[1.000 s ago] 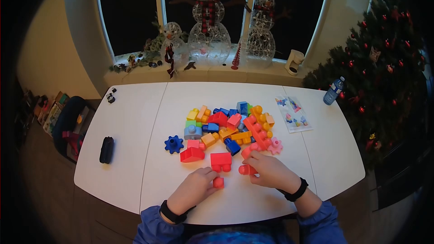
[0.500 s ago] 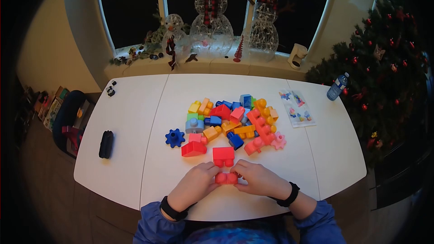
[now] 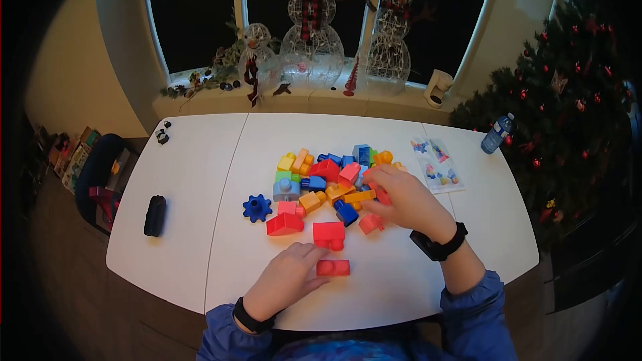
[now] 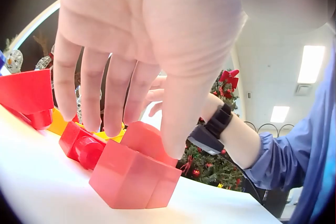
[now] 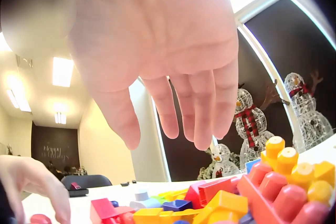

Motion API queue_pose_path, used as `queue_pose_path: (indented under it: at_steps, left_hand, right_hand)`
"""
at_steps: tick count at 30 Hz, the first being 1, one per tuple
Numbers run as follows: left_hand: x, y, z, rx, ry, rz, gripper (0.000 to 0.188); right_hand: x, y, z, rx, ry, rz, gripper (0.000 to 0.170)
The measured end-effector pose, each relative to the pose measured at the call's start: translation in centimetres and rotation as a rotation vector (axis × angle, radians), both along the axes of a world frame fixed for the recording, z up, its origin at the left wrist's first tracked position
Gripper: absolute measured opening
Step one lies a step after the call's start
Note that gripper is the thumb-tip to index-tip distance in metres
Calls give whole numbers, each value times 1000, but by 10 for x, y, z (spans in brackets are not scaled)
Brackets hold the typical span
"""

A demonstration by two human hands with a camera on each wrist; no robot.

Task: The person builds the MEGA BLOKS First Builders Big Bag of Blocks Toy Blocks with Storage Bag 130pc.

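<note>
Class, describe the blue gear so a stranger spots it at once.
On the white table, find the pile of coloured blocks. In the head view, just left of it sits a dark blue gear. Its toothed rim and central peg set it apart from the boxy blocks nearby.

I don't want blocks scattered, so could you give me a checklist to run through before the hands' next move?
1. Right hand empty: ok; it hangs above the block pile, holding nothing.
2. Left hand clear of the front red block: cannot tell; it is right beside it, contact unclear.
3. Front red block resting on the table: ok.
4. Red block just behind standing studs-up: not ok; it lies with its studs toward the person.
5. Picture sheet uncovered: ok; it lies to the right of the pile.
6. Water bottle away from both hands: ok; it stands upright near the table's far right.
</note>
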State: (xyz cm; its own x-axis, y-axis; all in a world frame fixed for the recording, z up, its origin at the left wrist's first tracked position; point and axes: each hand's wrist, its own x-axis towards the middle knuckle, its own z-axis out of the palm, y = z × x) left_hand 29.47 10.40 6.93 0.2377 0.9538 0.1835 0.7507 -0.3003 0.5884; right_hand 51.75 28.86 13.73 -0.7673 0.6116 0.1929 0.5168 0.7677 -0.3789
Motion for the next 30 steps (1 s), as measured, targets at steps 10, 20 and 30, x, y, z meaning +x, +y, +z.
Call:
queue_pose_path:
  at_steps: [10, 20, 30]
  left_hand:
    - [-2, -12, 1, 23, -39, 11, 45]
    - [-6, -13, -4, 37, -53, 8, 46]
    - [3, -1, -8, -41, -60, -13, 48]
  right_hand:
    - [-49, 90, -63, 116, -240, 88, 39]
    - [-29, 46, -9, 84, -22, 31, 29]
    - [44, -65, -17, -136, 31, 61, 32]
